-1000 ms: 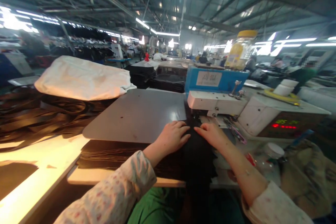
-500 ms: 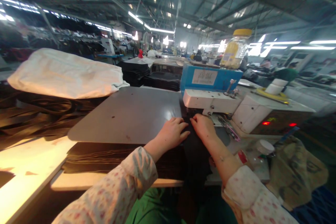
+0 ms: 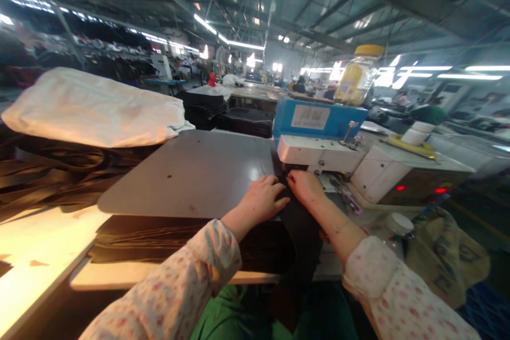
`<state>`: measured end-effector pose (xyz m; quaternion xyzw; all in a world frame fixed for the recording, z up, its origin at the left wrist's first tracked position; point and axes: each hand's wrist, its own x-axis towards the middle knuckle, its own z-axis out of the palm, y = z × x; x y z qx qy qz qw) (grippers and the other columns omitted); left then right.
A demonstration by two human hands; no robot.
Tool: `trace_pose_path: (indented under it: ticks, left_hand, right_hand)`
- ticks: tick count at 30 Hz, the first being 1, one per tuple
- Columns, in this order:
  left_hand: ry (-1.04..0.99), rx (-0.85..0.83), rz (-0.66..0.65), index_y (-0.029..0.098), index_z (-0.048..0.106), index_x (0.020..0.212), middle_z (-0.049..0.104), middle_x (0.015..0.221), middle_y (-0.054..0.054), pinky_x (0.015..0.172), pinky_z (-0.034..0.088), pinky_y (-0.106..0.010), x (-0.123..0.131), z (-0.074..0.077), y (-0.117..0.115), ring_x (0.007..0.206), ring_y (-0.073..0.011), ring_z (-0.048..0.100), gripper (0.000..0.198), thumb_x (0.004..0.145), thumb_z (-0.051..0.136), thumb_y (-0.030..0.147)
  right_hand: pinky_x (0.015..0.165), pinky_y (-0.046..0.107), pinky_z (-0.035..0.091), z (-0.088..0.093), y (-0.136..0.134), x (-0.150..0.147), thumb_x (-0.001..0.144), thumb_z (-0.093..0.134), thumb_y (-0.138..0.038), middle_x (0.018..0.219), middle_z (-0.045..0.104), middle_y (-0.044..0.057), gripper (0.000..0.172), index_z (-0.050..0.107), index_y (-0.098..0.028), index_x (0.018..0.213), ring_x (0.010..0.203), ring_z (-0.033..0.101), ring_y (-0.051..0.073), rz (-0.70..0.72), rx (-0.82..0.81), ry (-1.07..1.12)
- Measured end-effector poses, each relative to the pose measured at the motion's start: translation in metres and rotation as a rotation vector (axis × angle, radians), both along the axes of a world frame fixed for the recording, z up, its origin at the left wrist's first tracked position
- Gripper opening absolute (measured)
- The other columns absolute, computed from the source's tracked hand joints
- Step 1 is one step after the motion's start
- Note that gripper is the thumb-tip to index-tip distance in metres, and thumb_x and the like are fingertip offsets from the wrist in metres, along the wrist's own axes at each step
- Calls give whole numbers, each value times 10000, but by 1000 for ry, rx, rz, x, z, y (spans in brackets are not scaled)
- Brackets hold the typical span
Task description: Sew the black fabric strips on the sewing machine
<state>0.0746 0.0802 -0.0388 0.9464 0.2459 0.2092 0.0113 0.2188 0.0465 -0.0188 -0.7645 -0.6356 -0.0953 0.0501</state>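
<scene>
Two hands work dark fabric (image 3: 305, 228) on the machine head's (image 3: 319, 151) near side: left hand (image 3: 261, 196) loosely open, right hand (image 3: 305, 186) curled, its grip unclear. This piece looks unfinished; a layered stack (image 3: 159, 244) lies left.

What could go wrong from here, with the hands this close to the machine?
The right hand is close to the white machine head, so a finger might get caught if it runs. The dark fabric hangs past the table edge; its weight could pull it askew. The yellow-lidded jar appears to stand atop the blue cover, so vibration might topple it.
</scene>
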Motion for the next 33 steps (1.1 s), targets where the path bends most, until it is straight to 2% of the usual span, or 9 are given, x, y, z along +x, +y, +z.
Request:
trace_pose_path:
  ticks: [12, 18, 25, 33]
  left_hand:
    - [10, -13, 22, 218, 577, 1028, 521, 984, -63, 772, 404, -338, 4, 0, 0, 881, -213, 469, 341, 809, 444, 443]
    - [-3, -1, 18, 205, 573, 1039, 528, 973, -69, 785, 407, -342, 4, -2, 5, 897, -221, 471, 354, 814, 439, 441]
    - [-16, 16, -19, 184, 564, 1068, 533, 1005, -76, 841, 391, -332, 4, -7, 16, 941, -212, 470, 339, 837, 426, 391]
    - [-13, 11, -44, 176, 568, 1064, 537, 1021, -76, 849, 389, -319, 3, -6, 16, 948, -201, 476, 328, 841, 429, 372]
  right_hand:
    - [632, 264, 398, 1, 7, 1, 834, 361, -214, 830, 659, 89, 253, 608, -161, 850, 746, 607, 182, 5, -36, -27]
    - [601, 267, 401, 2, 8, 0, 842, 359, -219, 825, 660, 98, 261, 610, -148, 845, 734, 612, 198, 11, 4, -56]
    - [608, 256, 388, -7, 7, 4, 840, 388, -262, 822, 660, 71, 233, 602, -172, 818, 738, 607, 185, -15, 44, -17]
    - [592, 239, 361, -15, 4, 5, 838, 389, -273, 808, 665, 52, 234, 608, -191, 825, 716, 599, 159, -40, 98, 50]
